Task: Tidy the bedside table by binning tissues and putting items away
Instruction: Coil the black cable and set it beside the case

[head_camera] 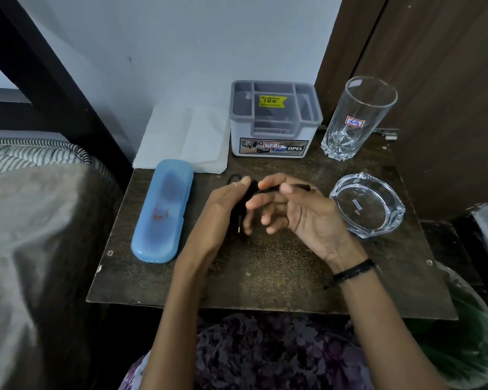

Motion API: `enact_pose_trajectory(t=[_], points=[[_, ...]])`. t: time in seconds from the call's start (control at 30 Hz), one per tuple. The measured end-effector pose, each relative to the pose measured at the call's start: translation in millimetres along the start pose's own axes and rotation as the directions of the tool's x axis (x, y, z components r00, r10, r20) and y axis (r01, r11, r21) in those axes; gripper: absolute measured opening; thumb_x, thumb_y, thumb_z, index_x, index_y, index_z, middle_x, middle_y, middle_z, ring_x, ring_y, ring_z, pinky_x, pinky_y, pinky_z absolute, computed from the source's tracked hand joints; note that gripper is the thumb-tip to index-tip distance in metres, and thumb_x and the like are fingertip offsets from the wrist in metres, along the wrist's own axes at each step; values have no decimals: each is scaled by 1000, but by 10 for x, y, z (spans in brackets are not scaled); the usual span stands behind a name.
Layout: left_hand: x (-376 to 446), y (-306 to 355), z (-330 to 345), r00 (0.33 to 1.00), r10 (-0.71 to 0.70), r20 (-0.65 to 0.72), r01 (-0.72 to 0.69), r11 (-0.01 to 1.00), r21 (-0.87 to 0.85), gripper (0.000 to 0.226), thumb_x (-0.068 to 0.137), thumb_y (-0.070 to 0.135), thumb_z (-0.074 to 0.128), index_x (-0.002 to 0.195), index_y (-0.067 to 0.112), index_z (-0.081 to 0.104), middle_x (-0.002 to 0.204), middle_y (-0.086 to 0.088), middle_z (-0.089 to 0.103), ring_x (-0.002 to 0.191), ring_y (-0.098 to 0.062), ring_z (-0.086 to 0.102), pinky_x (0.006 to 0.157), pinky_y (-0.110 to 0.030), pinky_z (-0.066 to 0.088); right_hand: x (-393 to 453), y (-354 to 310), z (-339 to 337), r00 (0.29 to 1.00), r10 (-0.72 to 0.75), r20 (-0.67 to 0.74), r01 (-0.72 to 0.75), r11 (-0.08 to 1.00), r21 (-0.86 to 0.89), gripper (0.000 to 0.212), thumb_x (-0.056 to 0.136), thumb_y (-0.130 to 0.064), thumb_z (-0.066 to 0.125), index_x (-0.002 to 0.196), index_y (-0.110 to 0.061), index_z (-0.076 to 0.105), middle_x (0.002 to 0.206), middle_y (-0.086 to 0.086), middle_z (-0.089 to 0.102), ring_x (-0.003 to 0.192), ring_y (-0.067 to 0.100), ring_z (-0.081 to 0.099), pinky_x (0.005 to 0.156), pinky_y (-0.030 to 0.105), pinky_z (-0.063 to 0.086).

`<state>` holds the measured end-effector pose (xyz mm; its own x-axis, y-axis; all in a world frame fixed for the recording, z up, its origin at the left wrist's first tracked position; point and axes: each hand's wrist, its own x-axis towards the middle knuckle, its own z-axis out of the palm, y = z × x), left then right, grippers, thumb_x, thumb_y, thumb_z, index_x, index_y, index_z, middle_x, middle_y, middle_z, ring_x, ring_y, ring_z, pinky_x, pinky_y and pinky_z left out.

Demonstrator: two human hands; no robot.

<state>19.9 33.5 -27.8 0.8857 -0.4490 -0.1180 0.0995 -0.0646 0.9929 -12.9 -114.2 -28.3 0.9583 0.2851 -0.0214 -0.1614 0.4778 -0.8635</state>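
Frame centre: left hand (223,212) and right hand (296,212) meet above the bedside table (265,277), both pinching a black cable (252,190) bundled between the fingers; metal plug tip hangs below. Blue case (162,211) lies left of centre. Folded tissues (183,139) upper centre-left, grey organiser (275,119) beside them. Tall glass (355,116) upper right; glass ashtray (368,205) right, near the right hand.

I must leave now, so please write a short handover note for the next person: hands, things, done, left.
Left hand and right hand: both hold a black cord over the table.
Case lies left; tissues are stacked behind it; organiser, glass, ashtray at the back and right.
Done: cannot tell.
Left: bin tissues, stow cord and case.
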Motion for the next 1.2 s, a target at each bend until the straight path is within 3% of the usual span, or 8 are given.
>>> enact_pose_trajectory(t=[0.2,0.3,0.47,0.6,0.73,0.83,1.0,1.2], points=[[34,-11,6,986,-37,165,34,999,15,35,79,41,57,53,18,54,33,7,36,32,-7,34,39,-13,33,36,25,39,942,-169,-291,83,955,-286,15,81,-24,56,86,-20,71,47,-6,55,29,3,39,30,12,28],[36,-13,22,970,-82,227,76,997,32,18,77,27,61,65,13,64,27,7,33,26,-4,28,35,-13,26,48,55,55,906,-251,-340,97,906,-411,14,85,-15,58,93,-15,69,47,-10,46,37,1,40,37,9,31],[12,-19,-14,952,-83,294,123,985,-120,21,79,24,64,60,15,68,26,9,30,23,-3,22,33,-13,21,97,92,62,933,-255,-254,114,879,-463,17,90,-24,54,101,-20,66,79,6,69,74,14,60,66,14,46],[-13,15,-20,943,-57,329,114,981,-157,10,78,16,63,71,14,70,31,7,43,28,-4,34,37,-11,33,105,102,55,926,-263,-271,105,870,-482,16,90,-29,55,93,-20,67,72,16,57,71,21,56,67,16,45],[27,-33,23,961,-75,264,108,988,-112,12,83,3,56,80,10,65,50,2,65,45,-4,57,49,-13,46,118,145,19,874,-303,-380,80,860,-503,13,84,-22,61,92,-14,67,64,-10,63,62,6,60,63,19,48],[68,-82,90,983,-112,145,120,992,-47,17,86,-2,51,77,9,61,56,2,67,52,-5,59,55,-14,48,126,170,0,841,-301,-450,73,887,-457,19,79,-24,67,92,-11,67,61,-3,60,50,10,58,51,26,50],[54,-92,171,994,42,-101,-18,973,229,22,85,7,48,73,25,53,73,9,55,66,10,51,64,-7,41,126,136,-18,789,-331,-517,66,883,-465,15,79,-15,70,93,-13,68,76,-2,65,70,6,62,66,18,51],[32,-80,179,949,273,-157,-187,889,417,28,85,9,56,109,22,51,89,13,65,83,4,62,74,-9,46,144,141,49,817,-79,-571,58,997,-54,6,85,-14,62,90,-18,63,64,1,60,52,9,53,48,17,47]])
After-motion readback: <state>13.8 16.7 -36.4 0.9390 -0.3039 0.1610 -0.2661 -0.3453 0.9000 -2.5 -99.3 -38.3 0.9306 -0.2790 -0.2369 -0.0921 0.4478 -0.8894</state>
